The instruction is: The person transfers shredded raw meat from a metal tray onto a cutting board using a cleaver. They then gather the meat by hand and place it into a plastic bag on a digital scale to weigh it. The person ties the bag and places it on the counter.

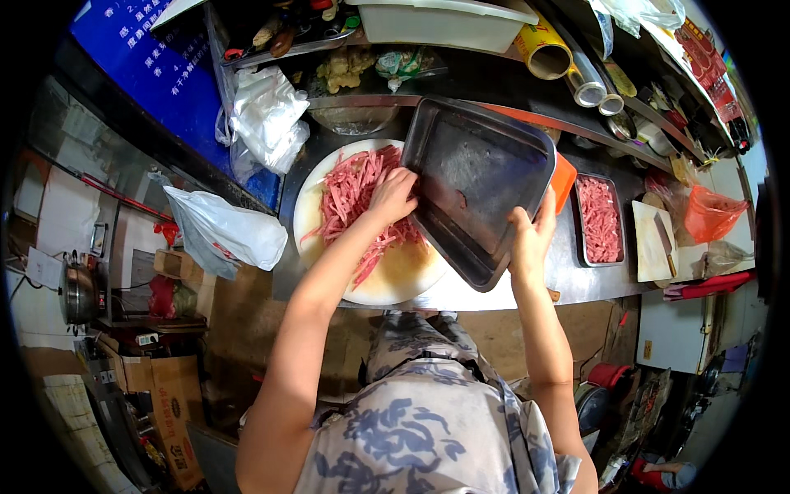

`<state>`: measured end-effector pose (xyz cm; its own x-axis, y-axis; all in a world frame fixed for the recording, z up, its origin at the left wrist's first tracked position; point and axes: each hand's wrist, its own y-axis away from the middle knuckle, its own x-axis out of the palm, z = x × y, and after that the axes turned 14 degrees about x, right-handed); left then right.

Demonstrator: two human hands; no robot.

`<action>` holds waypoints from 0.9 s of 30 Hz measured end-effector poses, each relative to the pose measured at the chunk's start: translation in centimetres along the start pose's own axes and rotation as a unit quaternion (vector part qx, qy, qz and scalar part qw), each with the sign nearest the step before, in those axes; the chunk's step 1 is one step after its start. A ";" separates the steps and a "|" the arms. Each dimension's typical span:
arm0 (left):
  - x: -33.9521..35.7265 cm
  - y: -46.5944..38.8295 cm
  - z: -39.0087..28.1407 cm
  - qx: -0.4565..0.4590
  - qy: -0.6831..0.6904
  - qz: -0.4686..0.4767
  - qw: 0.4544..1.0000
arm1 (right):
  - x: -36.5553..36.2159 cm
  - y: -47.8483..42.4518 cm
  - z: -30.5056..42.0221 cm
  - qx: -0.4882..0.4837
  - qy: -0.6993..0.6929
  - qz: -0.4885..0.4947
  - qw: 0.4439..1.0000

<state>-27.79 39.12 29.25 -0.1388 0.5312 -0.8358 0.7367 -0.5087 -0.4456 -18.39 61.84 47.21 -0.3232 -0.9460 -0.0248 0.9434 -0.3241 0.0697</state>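
Raw meat cut into strips (355,191) lies heaped on a round white cutting board (395,287) on the steel counter. My left hand (395,196) rests at the right side of the heap, its fingertips by the near left wall of a dark rectangular metal tray; whether it grips meat or the tray's rim I cannot tell. My right hand (532,238) holds that tray (475,179) by its right rim, thumb inside. Tilted, the tray overlaps the board's right edge, with only a small dark red scrap on its bottom. Something orange shows behind it.
Further right on the steel counter (623,185) stands a metal tray of cut meat (600,219), then a rectangular cutting board (648,253) bearing a knife (665,242). Plastic bags (268,117) hang at the left. A shelf with a white bin (441,25) and rolls (546,52) runs behind.
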 end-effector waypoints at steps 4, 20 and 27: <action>0.3 -0.3 0.0 0.026 -0.029 0.005 0.999 | -0.3 -0.1 0.3 0.018 0.005 0.000 1.000; 0.2 -0.8 -0.5 -0.056 0.096 -0.111 0.988 | -1.5 -0.7 -0.4 0.035 -0.059 -0.004 0.998; 0.5 -1.1 0.2 -0.026 0.074 -0.015 0.997 | -2.8 -1.2 -1.7 0.045 -0.067 -0.019 0.997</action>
<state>-28.77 39.85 29.22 -0.0642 0.6416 -0.7643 0.7682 -0.4571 -0.4483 -18.50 64.86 45.49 -0.3710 -0.9228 0.1038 0.9219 -0.3526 0.1606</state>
